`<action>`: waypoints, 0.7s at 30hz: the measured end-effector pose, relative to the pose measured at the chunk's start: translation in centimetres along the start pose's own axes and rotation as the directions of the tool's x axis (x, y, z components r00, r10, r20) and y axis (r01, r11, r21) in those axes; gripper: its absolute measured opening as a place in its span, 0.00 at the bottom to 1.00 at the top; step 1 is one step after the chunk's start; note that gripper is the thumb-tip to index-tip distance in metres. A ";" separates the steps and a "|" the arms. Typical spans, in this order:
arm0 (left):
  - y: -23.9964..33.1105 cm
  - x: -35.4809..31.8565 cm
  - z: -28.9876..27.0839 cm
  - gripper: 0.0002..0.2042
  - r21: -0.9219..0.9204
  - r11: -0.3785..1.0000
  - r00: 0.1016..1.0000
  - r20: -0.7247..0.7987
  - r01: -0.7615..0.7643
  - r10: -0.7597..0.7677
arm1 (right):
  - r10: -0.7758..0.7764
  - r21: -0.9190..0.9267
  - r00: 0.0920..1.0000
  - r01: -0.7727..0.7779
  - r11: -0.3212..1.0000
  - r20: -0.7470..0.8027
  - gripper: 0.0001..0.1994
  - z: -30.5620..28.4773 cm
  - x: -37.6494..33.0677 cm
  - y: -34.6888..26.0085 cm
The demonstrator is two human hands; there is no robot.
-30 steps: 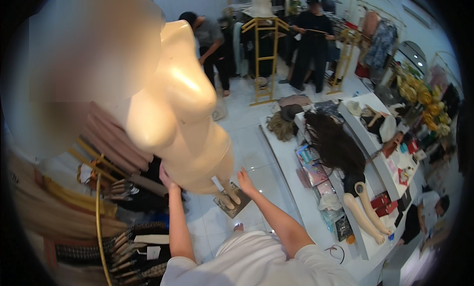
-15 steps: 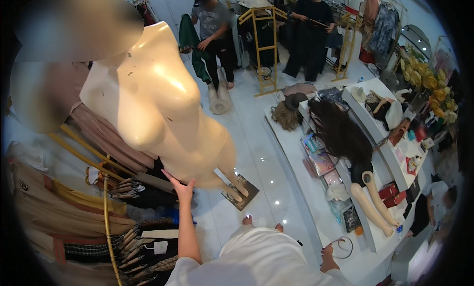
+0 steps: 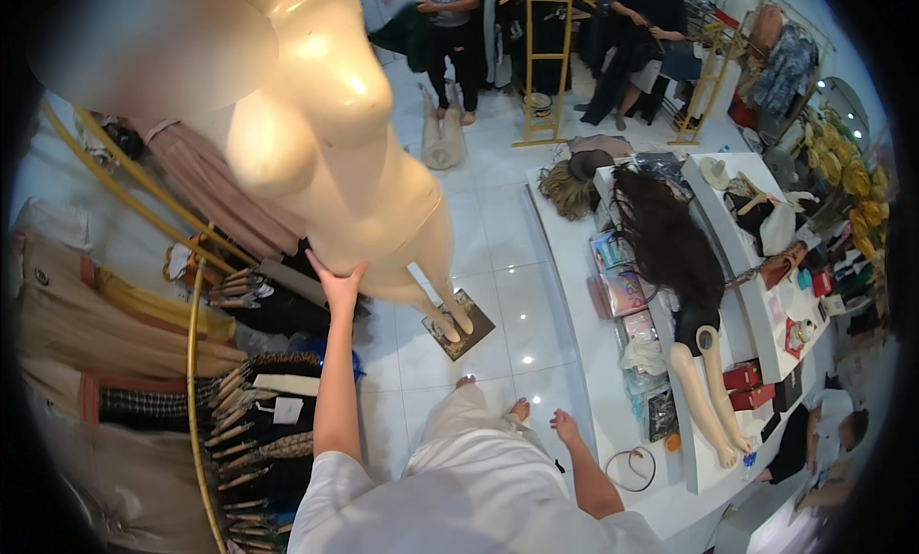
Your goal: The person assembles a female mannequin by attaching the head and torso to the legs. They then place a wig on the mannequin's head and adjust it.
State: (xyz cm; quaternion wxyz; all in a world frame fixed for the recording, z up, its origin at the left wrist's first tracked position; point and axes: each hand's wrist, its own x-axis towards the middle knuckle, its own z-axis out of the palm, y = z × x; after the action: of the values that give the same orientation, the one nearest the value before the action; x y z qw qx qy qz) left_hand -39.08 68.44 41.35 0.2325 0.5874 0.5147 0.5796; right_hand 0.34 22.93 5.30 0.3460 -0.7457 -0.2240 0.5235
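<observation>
Your left hand (image 3: 335, 278) is pressed flat against the hip of the bare cream mannequin (image 3: 335, 143), fingers spread wide against its surface rather than wrapped around anything, while your right hand (image 3: 565, 428) hangs loose and empty by your side at about 5 o'clock, near the edge of the white display table (image 3: 574, 363). The mannequin fills the picture from 10 to 12 o'clock and leans over you, its feet on the small square base plate (image 3: 459, 324) on the tiled floor (image 3: 498, 267) near the centre. One palm is not much hold for a figure tilted like this, so bring the right hand up to the far hip or thigh and steady it from both sides. Push low, close to the hips, and keep the feet seated on the plate. Mind the gold clothes rail (image 3: 191, 343) and its hangers at 8 o'clock, close by your left elbow.
</observation>
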 end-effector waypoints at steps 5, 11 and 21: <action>2.1 0.9 -1.7 0.60 0.167 0.984 0.991 0.126 -0.060 0.039 | 0.059 0.066 0.993 -0.052 0.996 -0.101 0.29 -3.0 -0.6 -3.6; 0.5 3.0 -4.2 0.63 0.123 0.987 0.965 0.255 -0.100 0.066 | 0.294 0.255 0.939 -0.245 0.936 -0.180 0.30 -1.8 -3.4 -4.7; -0.1 3.8 -3.5 0.64 0.147 0.987 0.958 0.285 -0.071 0.027 | -0.505 0.066 0.858 0.511 0.857 -0.095 0.23 11.0 5.0 -28.9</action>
State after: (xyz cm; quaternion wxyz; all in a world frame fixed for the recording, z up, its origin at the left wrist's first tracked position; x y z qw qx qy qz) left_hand -43.12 70.64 43.74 0.2425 0.6930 0.5051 0.4538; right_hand -7.38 48.53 21.53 0.5126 -0.6629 -0.3764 0.3951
